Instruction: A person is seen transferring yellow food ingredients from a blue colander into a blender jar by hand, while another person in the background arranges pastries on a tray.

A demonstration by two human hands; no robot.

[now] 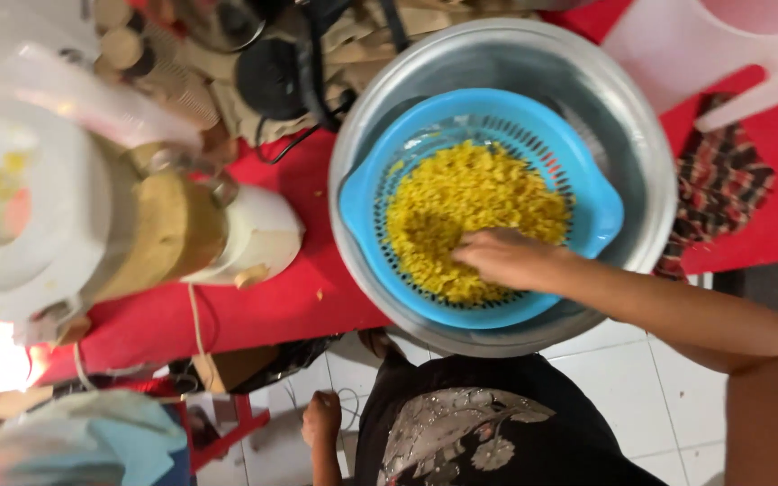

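Right hand [506, 258] in blue colander [483, 117], fingers [470, 256] loosely spread, pressed into yellow kernels [461, 198], nothing gripped. Colander inside steel basin [650, 162]. Blender [92, 216] well apart. Left hand [321, 418] hangs curled, contents unclear. Seemingly stirring; gentle sweep suits.

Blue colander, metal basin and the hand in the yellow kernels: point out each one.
blue colander [598, 211]: head view, on its right handle rim.
metal basin [646, 148]: head view, on its bare inner wall at right.
right hand [502, 256]: head view, on the back of the hand.
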